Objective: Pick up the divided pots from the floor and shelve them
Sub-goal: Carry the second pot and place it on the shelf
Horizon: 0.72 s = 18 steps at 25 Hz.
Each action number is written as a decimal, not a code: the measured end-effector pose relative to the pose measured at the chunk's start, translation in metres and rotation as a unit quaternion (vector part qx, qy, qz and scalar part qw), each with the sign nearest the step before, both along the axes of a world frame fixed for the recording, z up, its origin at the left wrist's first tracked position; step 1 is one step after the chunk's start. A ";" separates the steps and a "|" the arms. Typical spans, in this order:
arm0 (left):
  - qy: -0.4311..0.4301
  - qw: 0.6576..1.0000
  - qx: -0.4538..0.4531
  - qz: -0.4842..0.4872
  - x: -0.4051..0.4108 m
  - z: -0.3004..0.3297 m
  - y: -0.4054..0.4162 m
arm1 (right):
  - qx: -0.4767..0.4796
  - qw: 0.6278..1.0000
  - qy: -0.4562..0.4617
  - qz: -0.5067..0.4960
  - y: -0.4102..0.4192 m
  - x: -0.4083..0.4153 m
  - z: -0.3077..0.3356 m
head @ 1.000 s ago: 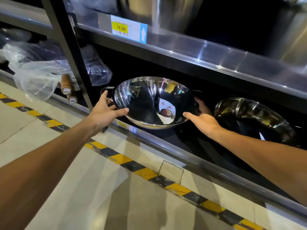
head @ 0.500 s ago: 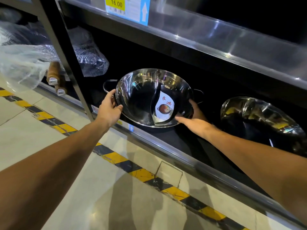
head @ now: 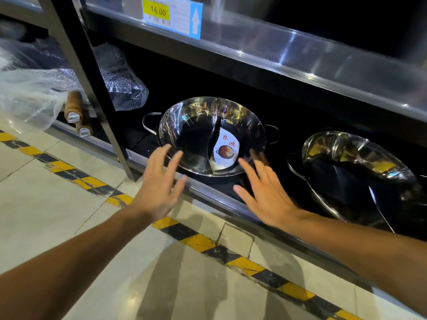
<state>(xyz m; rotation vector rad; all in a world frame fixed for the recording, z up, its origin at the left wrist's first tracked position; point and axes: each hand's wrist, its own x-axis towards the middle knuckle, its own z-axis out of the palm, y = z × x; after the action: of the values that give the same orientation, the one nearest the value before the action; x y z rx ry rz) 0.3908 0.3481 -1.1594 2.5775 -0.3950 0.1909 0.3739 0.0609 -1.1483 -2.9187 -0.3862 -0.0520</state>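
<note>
Shiny steel, the divided pot (head: 211, 135) sits on the bottom shelf (head: 231, 205), tipped a little toward the aisle, its curved partition running down the middle and a paper label lying in the right half. A wire handle sticks out on each side. Neither hand is on it: the left hand (head: 159, 188) hovers just in front of the near rim with fingers spread and empty, and the right hand (head: 265, 192) is likewise open and empty over the shelf's front lip. That reads as the end of a placing step, the pot shelved and let go. A second pot (head: 355, 172) leans on the same shelf to the right, near the first but apart from it. Left of the upright post (head: 92, 88) lie items in bubble wrap (head: 122, 82). No pot shows on the tiled floor (head: 69, 204) here, so the next move likely calls for turning away from the shelf to find another, if any are left.
</note>
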 end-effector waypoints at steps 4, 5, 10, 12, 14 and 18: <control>-0.002 0.979 0.190 -0.067 -0.009 -0.015 0.003 | -0.085 0.994 0.047 0.054 -0.011 -0.001 -0.007; -0.002 0.977 0.203 -0.063 -0.003 -0.015 0.006 | -0.107 0.992 0.037 0.063 -0.011 0.002 -0.007; 0.034 0.970 0.238 0.044 0.041 -0.008 -0.002 | -0.094 0.993 0.058 0.039 0.022 0.028 -0.003; 0.051 0.978 0.199 0.045 0.045 -0.010 -0.008 | -0.059 0.995 0.068 0.043 0.033 0.034 -0.005; 0.025 0.982 0.188 -0.016 0.039 -0.013 -0.008 | -0.057 0.995 0.065 0.043 0.034 0.036 -0.009; 0.029 0.980 0.194 -0.015 0.041 -0.012 -0.004 | -0.062 0.995 0.066 0.045 0.032 0.042 -0.013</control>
<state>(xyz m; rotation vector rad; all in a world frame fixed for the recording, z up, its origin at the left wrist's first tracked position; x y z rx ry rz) 0.4315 0.3437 -1.1719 2.9482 -0.4904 0.0264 0.4154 0.0930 -1.1615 -3.0003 -0.5155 0.1823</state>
